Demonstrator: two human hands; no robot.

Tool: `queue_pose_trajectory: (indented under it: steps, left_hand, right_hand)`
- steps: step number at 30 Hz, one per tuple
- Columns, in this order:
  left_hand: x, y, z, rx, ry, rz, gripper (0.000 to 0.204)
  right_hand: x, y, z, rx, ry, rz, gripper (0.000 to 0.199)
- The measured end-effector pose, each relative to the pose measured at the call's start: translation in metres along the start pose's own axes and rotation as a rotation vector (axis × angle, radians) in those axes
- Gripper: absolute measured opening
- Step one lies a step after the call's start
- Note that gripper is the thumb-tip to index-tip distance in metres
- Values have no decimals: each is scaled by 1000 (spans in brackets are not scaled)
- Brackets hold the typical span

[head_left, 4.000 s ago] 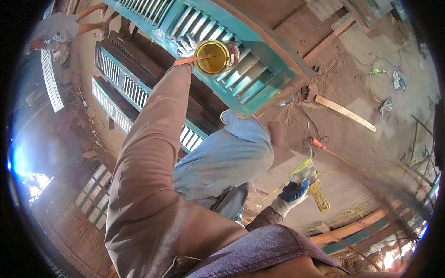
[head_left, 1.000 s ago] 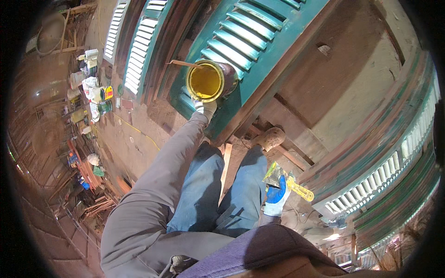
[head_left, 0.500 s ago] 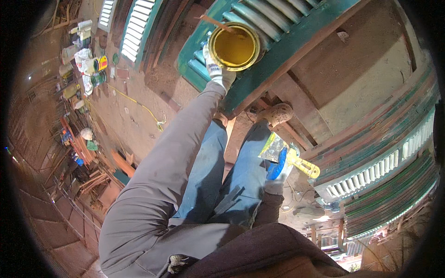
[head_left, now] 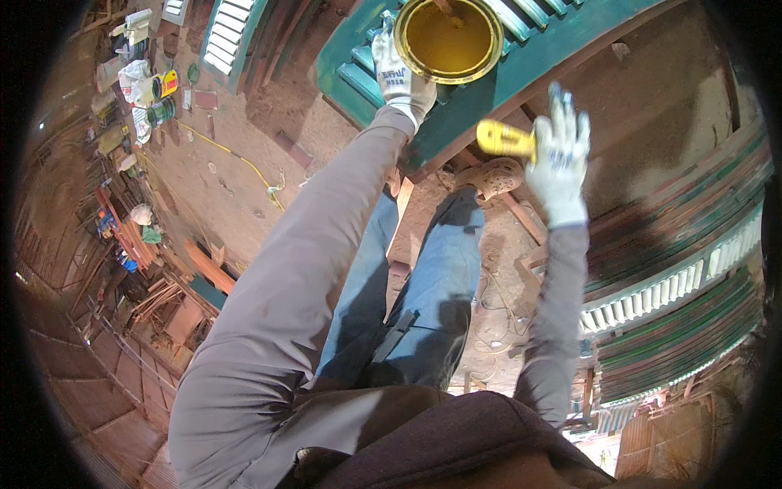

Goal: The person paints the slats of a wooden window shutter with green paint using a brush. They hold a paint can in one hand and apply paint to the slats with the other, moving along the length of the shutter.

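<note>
My left hand [head_left: 401, 80], in a white work glove, grips the side of a round metal can [head_left: 450, 80] of yellow-brown liquid. A stirring stick [head_left: 445, 6] stands in the can. Can and hand are over a green louvered shutter [head_left: 464, 116]. My right hand [head_left: 560, 163], gloved too, is raised to the right of the shutter's near edge. It holds a putty knife [head_left: 505, 139], whose yellow handle sticks out to the left. The blade is hidden behind the hand, and the fingers point away from me, partly straight.
More shutters [head_left: 643, 303] are stacked on the right, and another green-framed one [head_left: 226, 37] lies at the far left. Cans and bags [head_left: 151, 94] stand on the left. A yellow cord [head_left: 236, 159] and wood scraps [head_left: 167, 300] lie on the dirt floor.
My right hand has swung up and forward from beside my thigh, turning the putty knife so its handle points left. The can has moved slightly up and right in view.
</note>
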State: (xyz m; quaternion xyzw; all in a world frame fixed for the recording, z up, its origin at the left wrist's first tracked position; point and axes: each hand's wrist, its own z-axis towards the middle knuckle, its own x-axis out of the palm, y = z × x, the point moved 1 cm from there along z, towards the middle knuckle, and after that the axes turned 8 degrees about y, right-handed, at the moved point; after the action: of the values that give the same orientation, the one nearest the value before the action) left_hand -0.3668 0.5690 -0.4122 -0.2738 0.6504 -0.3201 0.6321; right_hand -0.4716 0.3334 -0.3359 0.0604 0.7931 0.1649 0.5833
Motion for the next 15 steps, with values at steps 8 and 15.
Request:
queue_pose_trajectory:
  steps: [8,15]
  left_hand:
    - [-9,-10,-1,290,-70,444,32]
    - [-55,-38,9,441,85,343,32]
  right_hand:
    - [25,42,28,-172,448,-459,45]
    - [76,93,-35,-464,390,77,33]
